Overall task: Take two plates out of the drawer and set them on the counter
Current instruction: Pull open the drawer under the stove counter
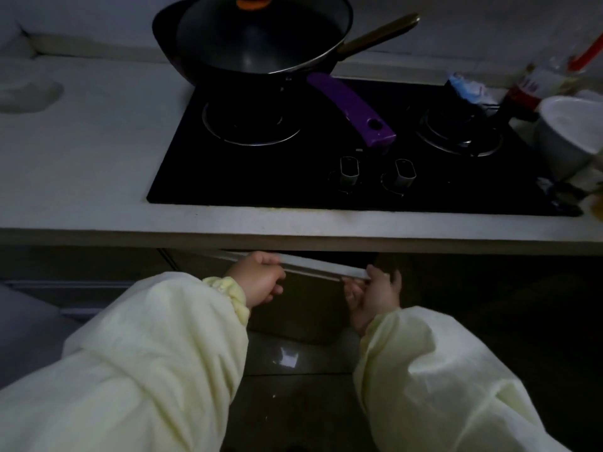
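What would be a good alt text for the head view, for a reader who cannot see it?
Both hands, left and right, grip the pale top edge of a drawer below the counter; no plates are visible. Above sits a black gas hob with a lidded wok on the left burner and a purple handle lying beside it.

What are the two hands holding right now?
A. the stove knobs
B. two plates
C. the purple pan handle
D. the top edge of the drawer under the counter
D: the left hand and right hand both grip the pale top edge of the drawer below the counter; no plates show.
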Motion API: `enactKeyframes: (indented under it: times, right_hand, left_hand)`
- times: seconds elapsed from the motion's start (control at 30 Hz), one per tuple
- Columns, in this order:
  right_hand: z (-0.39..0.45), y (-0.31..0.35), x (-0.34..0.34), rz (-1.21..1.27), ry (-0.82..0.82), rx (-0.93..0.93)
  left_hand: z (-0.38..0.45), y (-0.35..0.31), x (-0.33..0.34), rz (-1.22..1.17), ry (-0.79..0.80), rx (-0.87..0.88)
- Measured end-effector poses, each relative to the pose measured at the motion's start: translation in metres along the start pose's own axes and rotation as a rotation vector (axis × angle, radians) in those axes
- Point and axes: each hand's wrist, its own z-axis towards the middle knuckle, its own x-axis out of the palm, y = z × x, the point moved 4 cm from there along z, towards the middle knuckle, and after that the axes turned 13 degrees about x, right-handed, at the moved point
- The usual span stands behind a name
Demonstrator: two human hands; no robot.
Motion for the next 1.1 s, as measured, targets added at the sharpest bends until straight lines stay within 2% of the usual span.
enactKeyframes:
  times: [0.17,0.27,0.4,0.6,0.7,0.83,0.97,1.1]
  right_hand:
    - [-0.016,-0.020,-0.029,-0.097,-0.047,-0.002]
    - [-0.029,-0.033,-0.053,-0.410,-0.148,-0.051]
    - [-0.057,-0.053,-0.079,-0.874,-0.281,-0.185]
    - [-0.106,-0.109,-0.099,-1.205,-0.355,-0.304]
    - [-0.124,-0.132,-0.095,-1.328,-0.300,-0.305]
    - [-0.135,-0.156,-0.085,-1.610,-0.218,-0.290]
    - [-0.146,-0.187,-0.065,-1.871,0.014,-0.187]
    - [-0.164,-0.235,-0.043,-1.944,0.250,-0.161]
  left_hand:
    - [-0.011,-0.011,0.029,0.248,0.173,0.055]
    - [-0.024,-0.004,0.038,0.394,0.253,0.050]
    - [-0.051,0.013,0.040,0.414,0.270,0.059]
    - [-0.119,0.045,0.018,0.402,0.300,0.124]
    - [-0.144,0.065,-0.009,0.352,0.315,0.100]
    - [-0.166,0.086,-0.035,0.294,0.300,0.059]
    - [-0.178,0.104,-0.044,0.215,0.263,-0.001]
    - [-0.188,0.118,-0.056,0.351,0.234,-0.012]
